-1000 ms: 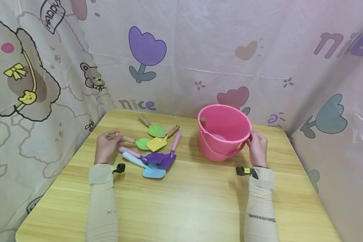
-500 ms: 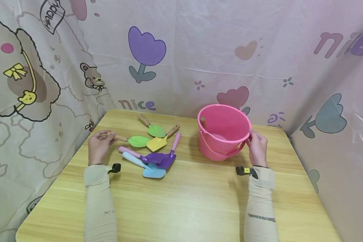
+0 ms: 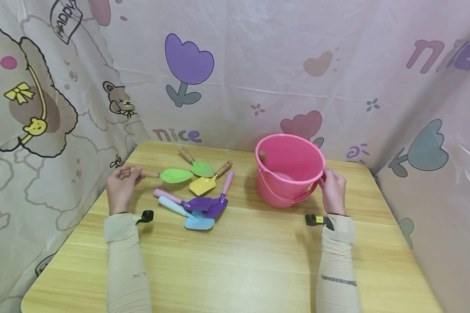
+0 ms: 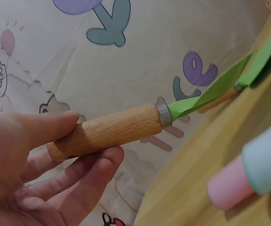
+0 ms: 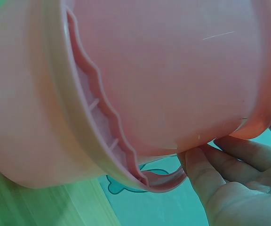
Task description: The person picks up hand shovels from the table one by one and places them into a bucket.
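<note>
My left hand (image 3: 121,184) pinches the wooden handle (image 4: 112,131) of a green leaf-shaped trowel (image 3: 175,175) between thumb and fingers, its blade pointing right above the table. On the right, my right hand (image 3: 334,189) grips the rim of a pink bucket (image 3: 278,191); in the right wrist view, thumb and fingers meet at the bucket's edge. A wooden handle end (image 3: 262,156) shows inside the bucket; the rest of that tool is hidden. Beyond the held trowel lie a second green trowel (image 3: 202,169) and a yellow shovel (image 3: 202,185).
Nearer on the wooden table (image 3: 235,269), two purple shovels (image 3: 197,203) with pink handles overlap a light blue shovel (image 3: 199,221). The bucket's pink carrying handle (image 3: 276,198) hangs down its front. A patterned cloth (image 3: 235,65) hangs behind the table.
My left hand has moved left and slightly away, drawing the green trowel off the yellow shovel and up from the pile. My right hand and the bucket have stayed in place.
</note>
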Available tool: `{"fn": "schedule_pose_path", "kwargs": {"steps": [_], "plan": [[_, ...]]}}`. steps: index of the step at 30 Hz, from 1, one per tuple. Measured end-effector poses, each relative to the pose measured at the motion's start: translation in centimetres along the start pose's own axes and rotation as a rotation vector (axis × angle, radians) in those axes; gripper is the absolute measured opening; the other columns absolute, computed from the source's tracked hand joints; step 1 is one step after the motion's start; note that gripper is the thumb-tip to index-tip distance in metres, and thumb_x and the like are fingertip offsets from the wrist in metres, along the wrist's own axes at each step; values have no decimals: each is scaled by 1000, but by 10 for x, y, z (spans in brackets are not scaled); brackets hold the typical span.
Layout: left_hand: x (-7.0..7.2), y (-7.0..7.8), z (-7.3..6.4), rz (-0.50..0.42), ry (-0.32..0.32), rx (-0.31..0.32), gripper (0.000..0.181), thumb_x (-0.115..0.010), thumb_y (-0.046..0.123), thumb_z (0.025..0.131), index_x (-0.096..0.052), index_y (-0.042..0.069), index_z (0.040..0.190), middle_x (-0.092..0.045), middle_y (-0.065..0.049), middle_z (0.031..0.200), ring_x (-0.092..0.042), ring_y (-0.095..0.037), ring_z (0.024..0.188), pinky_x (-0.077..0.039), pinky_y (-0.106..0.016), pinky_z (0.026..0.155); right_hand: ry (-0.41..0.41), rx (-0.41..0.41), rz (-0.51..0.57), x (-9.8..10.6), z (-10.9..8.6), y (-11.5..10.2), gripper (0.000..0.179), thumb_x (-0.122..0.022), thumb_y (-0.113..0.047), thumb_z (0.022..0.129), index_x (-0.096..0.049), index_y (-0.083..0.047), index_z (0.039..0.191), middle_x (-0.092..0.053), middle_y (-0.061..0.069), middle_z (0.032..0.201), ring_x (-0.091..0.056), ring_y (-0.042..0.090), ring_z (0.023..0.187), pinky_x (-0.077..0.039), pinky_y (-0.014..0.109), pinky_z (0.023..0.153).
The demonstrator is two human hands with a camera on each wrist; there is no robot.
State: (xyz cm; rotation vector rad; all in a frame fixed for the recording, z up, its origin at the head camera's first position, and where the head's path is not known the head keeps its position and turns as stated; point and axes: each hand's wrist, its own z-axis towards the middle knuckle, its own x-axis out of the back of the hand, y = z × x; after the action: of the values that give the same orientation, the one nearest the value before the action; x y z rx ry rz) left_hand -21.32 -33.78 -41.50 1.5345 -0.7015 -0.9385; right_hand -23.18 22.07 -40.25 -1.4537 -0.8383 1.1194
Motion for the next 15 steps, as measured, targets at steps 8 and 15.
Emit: {"fn": "schedule_pose_path", "kwargs": {"steps": [8,15], "plan": [[-12,8,-2,-111,16,-48,36,-78,2,89,-62,-4,122,-68,-5,94,-75,-13,72,-62,-22,81,6,19,55,-2,0,-1,36,-52,-25,109,-69,0,128,-66,4,129,-60,16,129,-46,31,119],[-23,12,-4,-206,2,-88,31,-81,3,87,-66,-1,114,-71,-8,97,-76,-15,73,-63,-24,81,9,15,63,-3,1,0,39,-50,-23,110,-63,9,129,-65,4,125,-58,19,133,-46,31,119]]}}
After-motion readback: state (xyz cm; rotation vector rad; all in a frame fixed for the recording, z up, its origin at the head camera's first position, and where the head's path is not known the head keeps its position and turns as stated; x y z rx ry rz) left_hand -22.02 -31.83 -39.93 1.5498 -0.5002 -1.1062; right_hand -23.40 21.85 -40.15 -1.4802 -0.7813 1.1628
